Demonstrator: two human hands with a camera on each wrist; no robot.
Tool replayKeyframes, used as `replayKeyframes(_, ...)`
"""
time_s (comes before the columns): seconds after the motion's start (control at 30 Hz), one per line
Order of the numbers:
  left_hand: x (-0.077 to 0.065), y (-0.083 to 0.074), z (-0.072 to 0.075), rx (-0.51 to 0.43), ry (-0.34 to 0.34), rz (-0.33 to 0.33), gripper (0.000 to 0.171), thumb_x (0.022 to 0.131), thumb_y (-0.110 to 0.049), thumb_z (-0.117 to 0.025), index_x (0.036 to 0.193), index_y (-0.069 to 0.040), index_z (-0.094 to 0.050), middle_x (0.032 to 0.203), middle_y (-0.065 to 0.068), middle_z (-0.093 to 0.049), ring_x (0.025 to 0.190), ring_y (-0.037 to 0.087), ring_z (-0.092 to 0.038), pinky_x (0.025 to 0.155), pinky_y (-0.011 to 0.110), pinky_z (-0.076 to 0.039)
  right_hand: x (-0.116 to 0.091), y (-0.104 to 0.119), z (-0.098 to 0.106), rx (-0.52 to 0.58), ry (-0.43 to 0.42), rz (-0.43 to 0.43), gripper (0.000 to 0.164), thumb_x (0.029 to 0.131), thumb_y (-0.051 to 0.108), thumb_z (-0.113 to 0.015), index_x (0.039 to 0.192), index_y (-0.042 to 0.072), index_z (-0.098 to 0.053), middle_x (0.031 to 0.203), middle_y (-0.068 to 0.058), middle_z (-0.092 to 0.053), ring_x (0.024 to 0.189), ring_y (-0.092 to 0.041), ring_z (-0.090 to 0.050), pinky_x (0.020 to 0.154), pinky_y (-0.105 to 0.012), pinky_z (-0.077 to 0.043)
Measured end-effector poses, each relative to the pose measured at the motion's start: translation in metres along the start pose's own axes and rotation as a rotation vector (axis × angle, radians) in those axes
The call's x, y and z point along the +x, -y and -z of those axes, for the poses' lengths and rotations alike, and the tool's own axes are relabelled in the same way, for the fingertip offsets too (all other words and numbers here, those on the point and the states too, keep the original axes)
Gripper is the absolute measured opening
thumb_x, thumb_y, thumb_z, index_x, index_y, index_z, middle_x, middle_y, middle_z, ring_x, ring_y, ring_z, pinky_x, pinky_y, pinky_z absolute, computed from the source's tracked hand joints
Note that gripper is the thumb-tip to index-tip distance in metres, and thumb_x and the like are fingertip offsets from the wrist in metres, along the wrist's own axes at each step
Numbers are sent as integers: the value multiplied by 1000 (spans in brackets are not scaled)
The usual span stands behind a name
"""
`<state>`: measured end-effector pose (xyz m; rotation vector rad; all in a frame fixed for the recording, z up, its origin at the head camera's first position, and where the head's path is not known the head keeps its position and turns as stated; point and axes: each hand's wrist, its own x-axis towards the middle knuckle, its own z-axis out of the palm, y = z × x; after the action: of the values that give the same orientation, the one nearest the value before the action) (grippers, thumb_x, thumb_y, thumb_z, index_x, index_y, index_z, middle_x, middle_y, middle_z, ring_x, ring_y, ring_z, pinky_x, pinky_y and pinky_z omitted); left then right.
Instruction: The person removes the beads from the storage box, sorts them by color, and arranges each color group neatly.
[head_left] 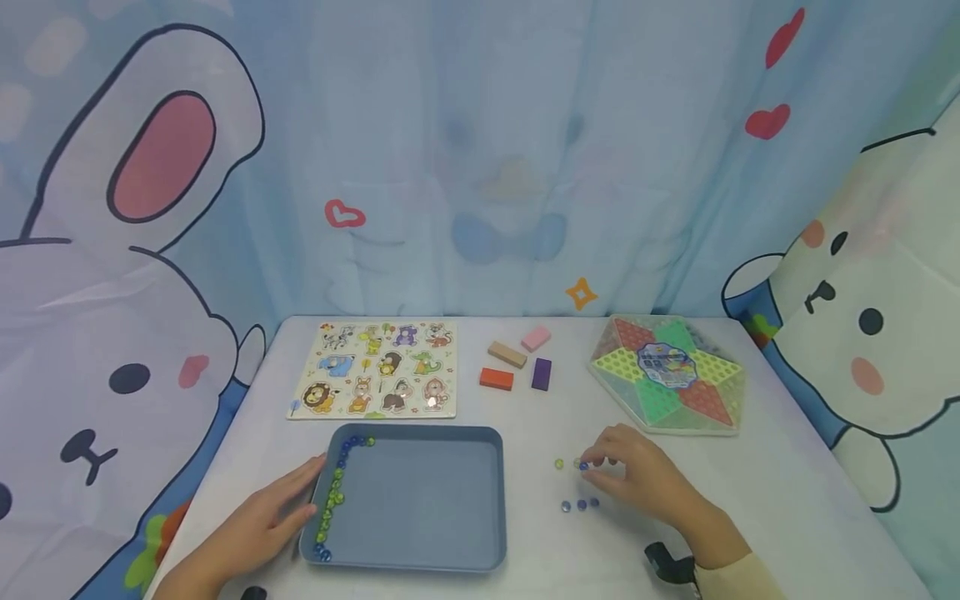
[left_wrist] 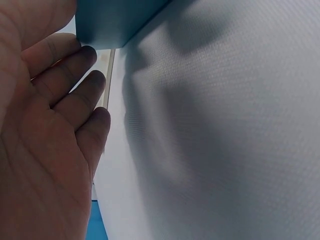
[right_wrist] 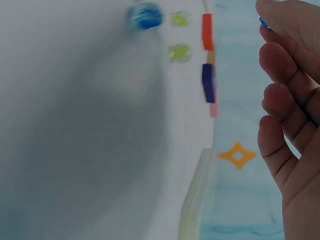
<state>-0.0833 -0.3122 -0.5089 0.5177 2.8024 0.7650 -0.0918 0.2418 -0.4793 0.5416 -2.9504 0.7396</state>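
Note:
My right hand [head_left: 647, 477] pinches a small blue glass marble [head_left: 583, 467] between thumb and index finger, above the white table. In the right wrist view a sliver of that marble [right_wrist: 263, 22] shows at the fingertips. Close by lie a yellow-green marble [head_left: 558, 464] and another one [head_left: 577, 462], with three blue marbles [head_left: 582, 505] in a row nearer me. My left hand [head_left: 258, 518] rests against the left side of a blue-grey tray [head_left: 420, 500], fingers extended. Inside the tray, blue and green marbles [head_left: 332, 500] line the left wall and turn the far corner.
Behind the tray lies an animal puzzle board [head_left: 378, 371]. Orange [head_left: 497, 379], tan [head_left: 507, 354], pink [head_left: 536, 338] and purple [head_left: 542, 374] blocks sit at the back middle. A hexagonal patterned box [head_left: 667, 375] lies at the back right. A printed curtain [head_left: 510, 150] hangs behind the table.

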Motion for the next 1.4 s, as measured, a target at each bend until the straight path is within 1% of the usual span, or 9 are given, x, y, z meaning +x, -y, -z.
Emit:
replayKeyframes(0.13, -1, -1, 1, -10, -4, -2, 67, 106, -49, -58, 164, -21, -37, 167, 2, -41, 152, 29, -41, 119, 51, -44, -13, -10, -3, -18, 24, -33, 17, 85, 22, -88, 97, 30, -81, 88, 23, -62, 87, -1, -57, 81, -23, -60)
replayKeyframes(0.37, -3, -2, 2, -5, -7, -7, 66, 106, -48, -57, 163, -19, -38, 167, 4, -42, 152, 30, -42, 119, 50, -45, -26, -24, -8, -38, 28, -26, 17, 82, 27, -90, 94, 32, -79, 87, 24, -62, 86, 5, -55, 78, -22, -59)
replayKeyframes(0.5, -2, -2, 1, -12, 3, 13, 68, 106, -50, -57, 163, -19, -38, 167, 4, -41, 153, 29, -41, 119, 50, -44, -30, -29, -8, -28, 42, -39, 17, 82, 26, -89, 94, 32, -78, 88, 24, -63, 87, 5, -56, 80, -23, -60)
replayKeyframes(0.63, -3, -1, 0, -12, 15, 35, 69, 105, -52, -57, 163, -20, -38, 168, 2, -40, 153, 27, -40, 120, 51, -43, -33, -32, -11, 2, 68, -28, 17, 83, 25, -89, 95, 31, -79, 89, 24, -63, 88, 4, -57, 80, -24, -60)
replayKeyframes(0.97, -4, 1, -2, -4, 10, 33, 69, 105, -53, -55, 164, -20, -37, 168, 2, -39, 154, 27, -40, 120, 50, -43, -36, -35, -17, -27, 115, -42, 15, 84, 26, -88, 95, 33, -79, 89, 29, -59, 85, 7, -51, 75, -21, -57)
replayKeyframes(1.17, -3, 2, -3, 0, 11, 32, 70, 105, -56, -53, 164, -21, -37, 169, 2, -39, 154, 27, -40, 120, 51, -41, -37, -34, -16, -25, 115, -44, 15, 84, 27, -88, 94, 34, -79, 88, 28, -60, 87, 7, -52, 79, -22, -59)
replayKeyframes(1.23, -2, 2, -3, 2, 10, 31, 70, 105, -56, -53, 164, -21, -37, 169, 1, -38, 154, 26, -39, 120, 51, -42, -37, -33, -14, -30, 125, -56, 15, 84, 31, -88, 96, 35, -79, 89, 28, -61, 88, 7, -54, 81, -23, -60)
replayKeyframes(1.3, -2, 2, -3, 3, 8, 29, 70, 105, -56, -53, 164, -22, -36, 169, 1, -38, 154, 25, -39, 120, 50, -43, -36, -33, -9, -29, 134, -89, 17, 83, 36, -88, 98, 35, -79, 89, 28, -61, 88, 6, -54, 81, -22, -59)
replayKeyframes(1.4, -2, 2, -3, 5, 5, 21, 70, 105, -56, -54, 164, -22, -36, 169, 0, -39, 154, 25, -40, 120, 49, -43, -33, -34, 3, -5, 114, -105, 22, 83, 38, -89, 102, 32, -80, 90, 22, -64, 88, 1, -57, 78, -23, -59)
